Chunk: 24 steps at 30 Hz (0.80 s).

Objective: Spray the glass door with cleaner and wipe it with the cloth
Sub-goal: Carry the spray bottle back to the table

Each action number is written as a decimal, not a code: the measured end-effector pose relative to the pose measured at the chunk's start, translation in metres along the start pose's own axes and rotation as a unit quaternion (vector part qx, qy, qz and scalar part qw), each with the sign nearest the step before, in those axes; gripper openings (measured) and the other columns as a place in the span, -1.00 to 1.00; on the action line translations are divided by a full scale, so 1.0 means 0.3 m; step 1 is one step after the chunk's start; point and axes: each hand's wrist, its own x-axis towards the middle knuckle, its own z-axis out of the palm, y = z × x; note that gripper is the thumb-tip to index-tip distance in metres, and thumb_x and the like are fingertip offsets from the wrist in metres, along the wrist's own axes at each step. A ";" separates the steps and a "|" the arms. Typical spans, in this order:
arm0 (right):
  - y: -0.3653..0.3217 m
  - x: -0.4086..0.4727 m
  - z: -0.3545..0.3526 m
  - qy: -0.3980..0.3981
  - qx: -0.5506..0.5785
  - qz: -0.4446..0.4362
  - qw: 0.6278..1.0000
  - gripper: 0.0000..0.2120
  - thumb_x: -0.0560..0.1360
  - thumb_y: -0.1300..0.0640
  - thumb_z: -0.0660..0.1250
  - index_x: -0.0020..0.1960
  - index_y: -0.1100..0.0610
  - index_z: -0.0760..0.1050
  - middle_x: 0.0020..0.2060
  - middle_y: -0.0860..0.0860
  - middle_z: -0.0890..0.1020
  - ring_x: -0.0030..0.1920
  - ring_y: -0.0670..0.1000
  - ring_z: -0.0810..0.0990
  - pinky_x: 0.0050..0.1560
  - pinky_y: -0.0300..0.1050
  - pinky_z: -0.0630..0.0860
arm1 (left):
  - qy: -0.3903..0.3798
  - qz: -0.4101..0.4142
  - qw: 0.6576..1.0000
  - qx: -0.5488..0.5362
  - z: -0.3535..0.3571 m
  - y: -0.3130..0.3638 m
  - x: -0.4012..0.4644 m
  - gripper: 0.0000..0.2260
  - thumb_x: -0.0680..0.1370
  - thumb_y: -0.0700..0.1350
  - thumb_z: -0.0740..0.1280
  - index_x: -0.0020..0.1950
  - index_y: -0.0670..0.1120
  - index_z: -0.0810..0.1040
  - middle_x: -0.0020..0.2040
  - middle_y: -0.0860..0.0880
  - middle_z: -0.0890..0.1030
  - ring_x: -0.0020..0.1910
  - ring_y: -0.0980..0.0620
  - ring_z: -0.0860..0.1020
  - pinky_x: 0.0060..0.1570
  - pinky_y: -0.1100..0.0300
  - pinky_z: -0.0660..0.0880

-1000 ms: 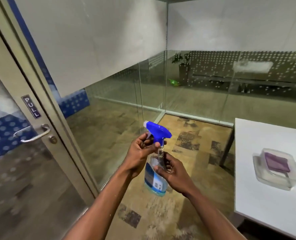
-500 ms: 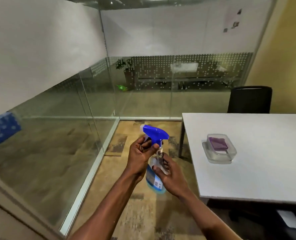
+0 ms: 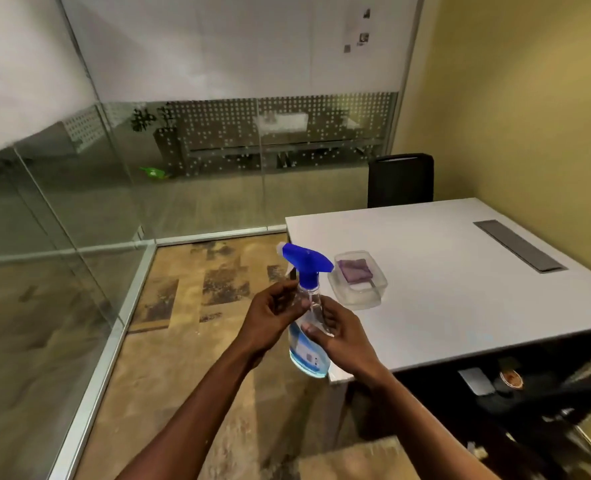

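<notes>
Bottle (image 3: 307,336) sits upright between both hands in mid-air, just off the near corner of the table (image 3: 460,271): the right hand (image 3: 343,337) wraps its clear body from the side, thumb across the front, while the left hand (image 3: 270,322) is half curled with fingertips lightly at the neck under the blue trigger head (image 3: 304,259), more steadying than gripping. Risk lies in that loose hold; a clear, possibly wet bottle held mostly by one hand could slip and drop to the patterned floor (image 3: 190,306), or knock the table edge it hangs beside. Nozzle points left toward the glass wall (image 3: 79,209), so a stray squeeze would likely mist that panel or the floor rather than the door, which is not in view, so the person would have to turn to reach it. Cloth (image 3: 354,270), purple and folded, lies in a clear tub (image 3: 356,284) on the table just beyond the hands, well within reach; with both hands busy, one must free up to take it, and reaching across could nudge the light tub. Black chair (image 3: 400,180) stands at the far table edge, clear of any path, and a grey cable slot (image 3: 519,245) runs along the tabletop to the right
</notes>
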 end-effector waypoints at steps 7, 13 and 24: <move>0.179 0.134 -0.324 0.000 -0.032 0.011 0.999 -0.58 0.48 -0.10 0.49 0.24 -0.41 0.43 0.07 -0.54 0.55 0.09 -0.51 0.55 -0.10 -0.60 0.48 | 0.008 0.011 1.000 0.016 0.304 -0.036 0.221 -0.68 0.49 -0.19 0.55 0.20 0.06 0.64 0.10 0.02 0.76 0.12 0.06 0.72 0.20 0.12 0.66; 0.328 0.236 -0.583 0.003 -0.068 -0.006 0.998 -0.55 0.52 -0.04 0.48 0.35 -0.24 0.44 0.14 -0.41 0.56 0.07 -0.39 0.60 -0.04 -0.56 0.52 | 0.031 0.016 0.999 0.036 0.568 -0.090 0.402 -0.62 0.46 -0.14 0.59 0.17 0.22 0.62 0.07 0.13 0.76 0.09 0.17 0.71 0.05 0.28 0.66; 0.559 0.458 -0.881 0.008 -0.101 0.018 0.995 -0.61 0.47 -0.02 0.54 0.22 -0.20 0.49 0.00 -0.41 0.60 -0.02 -0.29 0.66 -0.10 -0.45 0.57 | 0.035 -0.045 0.998 0.023 0.889 -0.212 0.694 -0.69 0.49 0.00 0.56 0.16 0.26 0.60 0.04 0.35 0.71 0.08 0.32 0.68 -0.07 0.45 0.58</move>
